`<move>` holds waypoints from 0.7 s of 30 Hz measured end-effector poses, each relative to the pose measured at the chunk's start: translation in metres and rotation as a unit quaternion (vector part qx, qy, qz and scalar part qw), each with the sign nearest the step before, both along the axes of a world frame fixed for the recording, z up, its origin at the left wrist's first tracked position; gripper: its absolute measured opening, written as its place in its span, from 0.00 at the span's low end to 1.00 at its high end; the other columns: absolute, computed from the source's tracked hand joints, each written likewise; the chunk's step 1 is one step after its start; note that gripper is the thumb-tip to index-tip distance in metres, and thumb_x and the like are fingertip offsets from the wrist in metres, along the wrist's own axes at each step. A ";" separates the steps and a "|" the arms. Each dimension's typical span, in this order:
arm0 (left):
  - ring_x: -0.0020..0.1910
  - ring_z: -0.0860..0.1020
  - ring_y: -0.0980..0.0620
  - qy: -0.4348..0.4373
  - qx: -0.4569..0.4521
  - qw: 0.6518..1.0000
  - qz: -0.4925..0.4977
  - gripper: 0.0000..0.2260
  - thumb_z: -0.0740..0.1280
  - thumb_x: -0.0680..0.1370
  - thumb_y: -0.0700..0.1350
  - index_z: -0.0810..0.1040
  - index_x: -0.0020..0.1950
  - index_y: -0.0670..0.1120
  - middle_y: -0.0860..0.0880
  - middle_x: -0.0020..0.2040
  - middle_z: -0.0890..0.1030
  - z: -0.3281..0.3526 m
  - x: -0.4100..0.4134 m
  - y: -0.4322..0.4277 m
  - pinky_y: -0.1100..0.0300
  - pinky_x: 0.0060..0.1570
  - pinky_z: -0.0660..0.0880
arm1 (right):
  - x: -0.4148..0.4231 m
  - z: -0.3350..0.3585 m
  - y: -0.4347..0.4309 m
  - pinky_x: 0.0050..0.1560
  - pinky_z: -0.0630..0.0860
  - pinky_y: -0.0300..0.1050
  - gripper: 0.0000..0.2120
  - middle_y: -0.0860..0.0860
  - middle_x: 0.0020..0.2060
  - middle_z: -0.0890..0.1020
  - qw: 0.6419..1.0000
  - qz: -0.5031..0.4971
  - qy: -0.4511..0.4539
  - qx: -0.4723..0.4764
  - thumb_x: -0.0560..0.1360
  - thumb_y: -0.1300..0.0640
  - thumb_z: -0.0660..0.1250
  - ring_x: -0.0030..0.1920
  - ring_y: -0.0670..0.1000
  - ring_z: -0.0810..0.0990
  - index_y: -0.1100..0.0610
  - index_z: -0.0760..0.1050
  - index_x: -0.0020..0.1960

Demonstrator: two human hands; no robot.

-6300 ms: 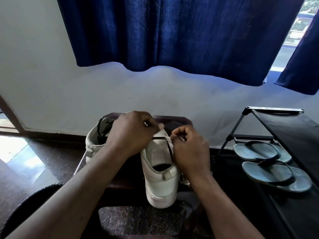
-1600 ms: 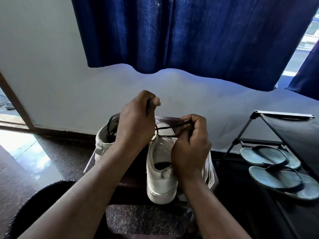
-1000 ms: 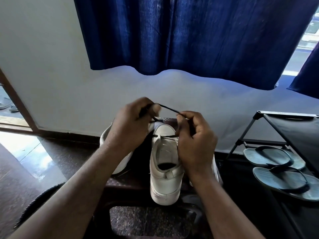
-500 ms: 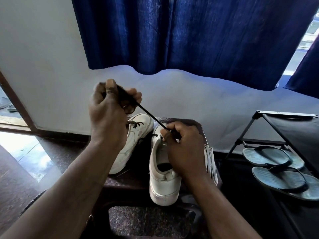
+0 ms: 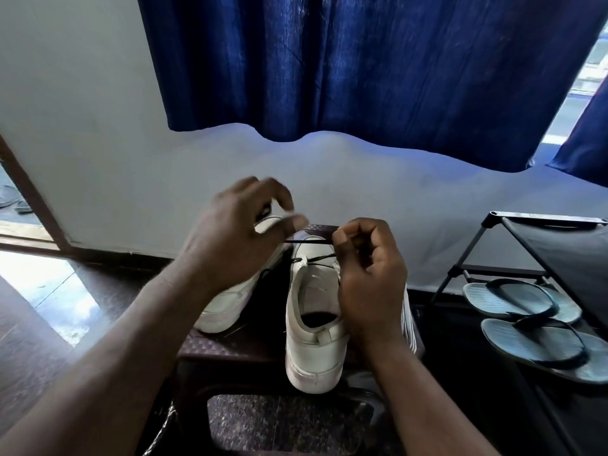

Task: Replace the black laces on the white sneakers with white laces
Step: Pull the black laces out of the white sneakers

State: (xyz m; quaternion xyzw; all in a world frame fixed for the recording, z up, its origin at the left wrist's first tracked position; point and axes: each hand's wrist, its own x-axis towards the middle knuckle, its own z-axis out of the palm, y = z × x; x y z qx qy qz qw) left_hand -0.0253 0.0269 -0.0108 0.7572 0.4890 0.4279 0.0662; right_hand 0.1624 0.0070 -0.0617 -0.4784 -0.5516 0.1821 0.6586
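Note:
Two white sneakers stand on a dark stool (image 5: 230,348). The nearer sneaker (image 5: 314,327) points away from me, heel toward me. A black lace (image 5: 307,240) stretches level above its tongue between my two hands. My left hand (image 5: 235,238) pinches the lace's left part, with its fingers blurred. My right hand (image 5: 368,274) grips the lace at the sneaker's right eyelets. The other sneaker (image 5: 227,307) lies to the left, mostly hidden behind my left hand. White laces (image 5: 409,319) hang at the stool's right edge, behind my right wrist.
A black shoe rack (image 5: 556,245) stands at the right with a pair of grey flip-flops (image 5: 533,324) on its lower shelf. A blue curtain (image 5: 362,67) hangs over the white wall behind. An open doorway (image 5: 19,205) lies at the far left.
My left hand has come down from its raised position back to the nearer sneaker. The black lace, slanted half a second ago, now runs level between both hands.

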 end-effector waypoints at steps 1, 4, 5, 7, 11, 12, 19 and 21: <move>0.36 0.72 0.60 0.051 -0.009 0.998 -0.022 0.10 0.71 0.77 0.59 0.80 0.50 0.55 0.57 0.40 0.71 -0.006 0.001 0.000 0.65 0.36 0.66 | 0.000 0.001 0.001 0.47 0.80 0.49 0.03 0.49 0.41 0.82 0.999 0.012 0.030 0.000 0.78 0.55 0.71 0.43 0.50 0.82 0.48 0.78 0.49; 0.40 0.75 0.57 0.093 -0.017 0.994 -0.056 0.06 0.67 0.80 0.57 0.80 0.49 0.55 0.57 0.46 0.72 -0.021 0.002 0.003 0.57 0.41 0.71 | 0.000 0.006 -0.001 0.47 0.79 0.44 0.06 0.47 0.41 0.82 0.997 0.045 0.061 -0.007 0.79 0.61 0.70 0.42 0.47 0.81 0.50 0.79 0.51; 0.41 0.75 0.55 0.079 -0.009 0.995 -0.053 0.07 0.65 0.81 0.55 0.79 0.51 0.54 0.57 0.47 0.74 -0.023 0.003 0.005 0.55 0.42 0.73 | 0.000 0.006 -0.001 0.47 0.78 0.42 0.07 0.45 0.41 0.82 0.998 0.049 0.043 -0.015 0.80 0.62 0.70 0.42 0.45 0.81 0.50 0.79 0.50; 0.41 0.76 0.55 0.003 -0.014 0.999 -0.043 0.05 0.63 0.83 0.50 0.77 0.52 0.51 0.56 0.48 0.79 -0.022 0.009 0.006 0.51 0.41 0.75 | 0.000 0.002 0.000 0.45 0.77 0.38 0.08 0.39 0.40 0.82 0.997 0.048 -0.019 -0.050 0.79 0.61 0.72 0.42 0.43 0.81 0.48 0.78 0.48; 0.28 0.64 0.51 -0.340 -0.113 0.925 -0.124 0.09 0.59 0.87 0.42 0.71 0.47 0.48 0.49 0.42 0.85 -0.002 0.030 -0.003 0.55 0.29 0.55 | -0.002 -0.008 0.005 0.46 0.80 0.50 0.02 0.42 0.40 0.85 0.987 0.088 -0.092 -0.102 0.78 0.54 0.73 0.41 0.47 0.83 0.49 0.82 0.47; 0.28 0.61 0.51 -0.394 -0.121 0.902 -0.132 0.10 0.58 0.87 0.43 0.70 0.46 0.48 0.50 0.37 0.81 0.004 0.033 -0.005 0.51 0.30 0.53 | -0.002 -0.010 0.006 0.45 0.80 0.50 0.01 0.42 0.40 0.86 0.985 0.088 -0.106 -0.102 0.78 0.53 0.73 0.42 0.47 0.83 0.48 0.83 0.48; 0.26 0.66 0.57 -0.110 -0.134 0.985 -0.006 0.13 0.68 0.79 0.63 0.76 0.45 0.55 0.55 0.26 0.72 -0.001 0.026 -0.001 0.58 0.30 0.64 | -0.005 -0.006 -0.003 0.49 0.75 0.51 0.02 0.39 0.42 0.80 0.990 -0.052 -0.131 0.021 0.78 0.56 0.69 0.49 0.51 0.76 0.51 0.81 0.49; 0.27 0.70 0.58 0.045 -0.169 0.985 0.008 0.16 0.67 0.74 0.69 0.80 0.42 0.58 0.57 0.29 0.76 -0.002 0.024 -0.005 0.61 0.30 0.67 | -0.006 -0.006 -0.005 0.49 0.75 0.54 0.04 0.42 0.44 0.81 0.989 -0.076 -0.116 0.044 0.78 0.57 0.67 0.50 0.52 0.76 0.54 0.80 0.49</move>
